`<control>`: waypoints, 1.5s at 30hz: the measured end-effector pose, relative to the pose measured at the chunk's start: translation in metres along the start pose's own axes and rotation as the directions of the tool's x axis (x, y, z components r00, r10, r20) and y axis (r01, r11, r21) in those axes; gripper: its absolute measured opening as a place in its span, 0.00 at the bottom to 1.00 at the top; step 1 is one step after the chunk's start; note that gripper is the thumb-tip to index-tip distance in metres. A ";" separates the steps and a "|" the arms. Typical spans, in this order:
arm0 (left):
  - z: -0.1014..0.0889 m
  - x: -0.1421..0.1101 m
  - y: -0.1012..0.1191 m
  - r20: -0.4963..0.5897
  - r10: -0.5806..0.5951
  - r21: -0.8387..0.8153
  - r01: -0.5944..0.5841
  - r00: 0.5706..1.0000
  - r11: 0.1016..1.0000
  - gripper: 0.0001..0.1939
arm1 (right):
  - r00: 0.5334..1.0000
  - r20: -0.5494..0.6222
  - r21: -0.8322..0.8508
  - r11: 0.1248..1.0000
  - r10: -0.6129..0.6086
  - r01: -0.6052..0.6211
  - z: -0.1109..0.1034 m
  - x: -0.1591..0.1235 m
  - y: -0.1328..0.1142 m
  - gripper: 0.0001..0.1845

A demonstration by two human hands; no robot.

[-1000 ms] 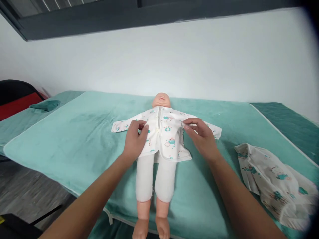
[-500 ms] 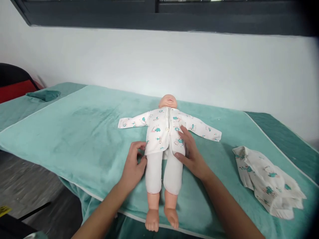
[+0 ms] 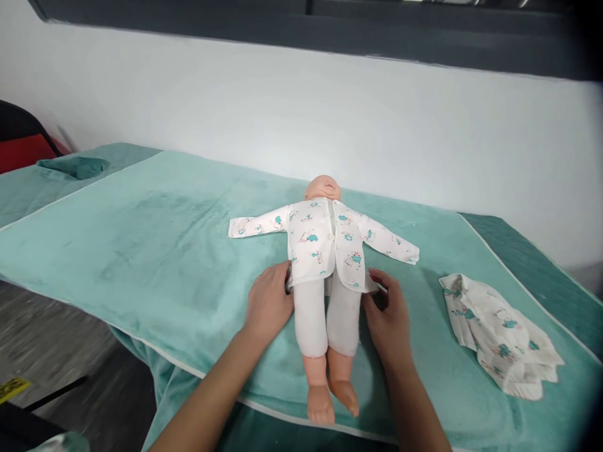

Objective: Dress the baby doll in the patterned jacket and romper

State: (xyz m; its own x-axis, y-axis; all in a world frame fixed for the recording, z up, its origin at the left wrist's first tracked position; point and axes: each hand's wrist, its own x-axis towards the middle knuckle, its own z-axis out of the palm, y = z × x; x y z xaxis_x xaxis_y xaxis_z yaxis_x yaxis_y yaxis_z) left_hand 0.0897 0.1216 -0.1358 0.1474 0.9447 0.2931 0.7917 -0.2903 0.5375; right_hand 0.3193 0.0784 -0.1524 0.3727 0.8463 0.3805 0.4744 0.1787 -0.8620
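A baby doll (image 3: 326, 314) lies on its back on a teal towel (image 3: 155, 251), head toward the wall. It wears a white printed jacket (image 3: 325, 242) with sleeves spread out, and its white legs are bare. My left hand (image 3: 269, 301) pinches the jacket's bottom hem at the doll's left hip. At the other hip my right hand (image 3: 389, 314) grips the hem too, fingers curled on the cloth.
A crumpled printed garment (image 3: 502, 333) lies on the towel to the right. A folded teal cloth (image 3: 73, 167) sits far left, beside a black and red chair (image 3: 21, 141). A white wall stands behind; the table's front edge runs under the doll's feet.
Both hands slid down from the doll's chest and sleeves to the jacket's bottom hem, one at each hip. The jacket front now lies closed and smoother.
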 end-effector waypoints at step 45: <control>0.008 -0.005 -0.011 -0.331 -0.095 -0.260 0.006 0.939 0.966 0.12 | 0.974 0.174 -0.266 0.946 -0.142 0.185 0.079 0.169 -0.063 0.08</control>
State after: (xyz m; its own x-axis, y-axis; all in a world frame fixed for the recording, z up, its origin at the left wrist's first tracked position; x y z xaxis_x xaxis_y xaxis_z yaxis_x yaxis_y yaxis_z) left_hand 0.0848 0.1208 -0.1495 -0.1330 0.8638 0.4860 0.6110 -0.3146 0.7264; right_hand 0.2891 0.2500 -0.0606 0.1568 0.8869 0.4346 0.7302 0.1922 -0.6556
